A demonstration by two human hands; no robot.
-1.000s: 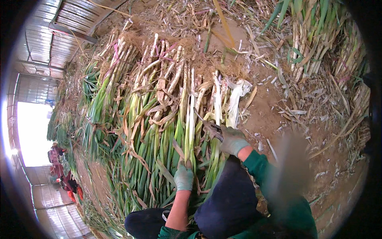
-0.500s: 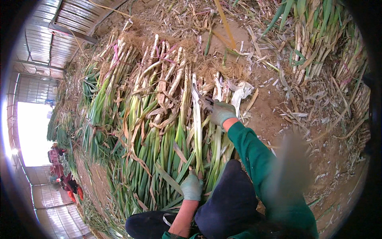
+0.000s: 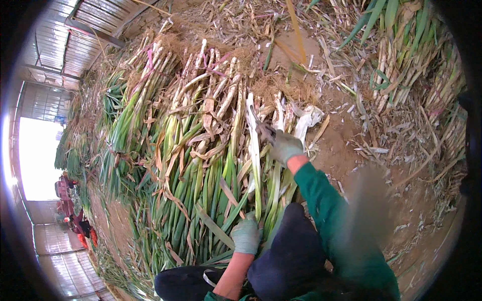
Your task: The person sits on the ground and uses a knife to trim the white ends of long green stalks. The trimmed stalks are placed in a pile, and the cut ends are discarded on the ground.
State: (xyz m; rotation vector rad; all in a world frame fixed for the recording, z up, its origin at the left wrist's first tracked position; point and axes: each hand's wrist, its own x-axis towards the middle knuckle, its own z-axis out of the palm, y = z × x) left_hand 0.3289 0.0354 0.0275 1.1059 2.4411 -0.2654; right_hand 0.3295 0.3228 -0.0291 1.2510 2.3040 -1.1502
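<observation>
My left hand point(image 3: 246, 235), in a pale grey-green glove, is closed round the green end of a long green onion point(image 3: 254, 155). That stalk points away from me, its white end lying farthest off. My right hand point(image 3: 287, 147), gloved the same way, is closed on a dark, dirty tool point(image 3: 265, 131) that looks like small shears. The tool's tip is beside the white part of the stalk; whether it touches cannot be made out. Several more green onions point(image 3: 193, 200) lie side by side to the left, with roots at the far end and dry brown leaves across them.
Tied bundles point(image 3: 145, 80) with pink bands lie at the far left. More onions point(image 3: 401, 55) are piled at the upper right. Peeled scraps point(image 3: 371, 145) litter the dirt floor. My knee point(image 3: 288, 251) is between my forearms. A red vehicle point(image 3: 65, 195) stands at left.
The view has shifted slightly. My right hand and the tool have moved a little to the right, and the held onion's green end has swung slightly right with my left hand.
</observation>
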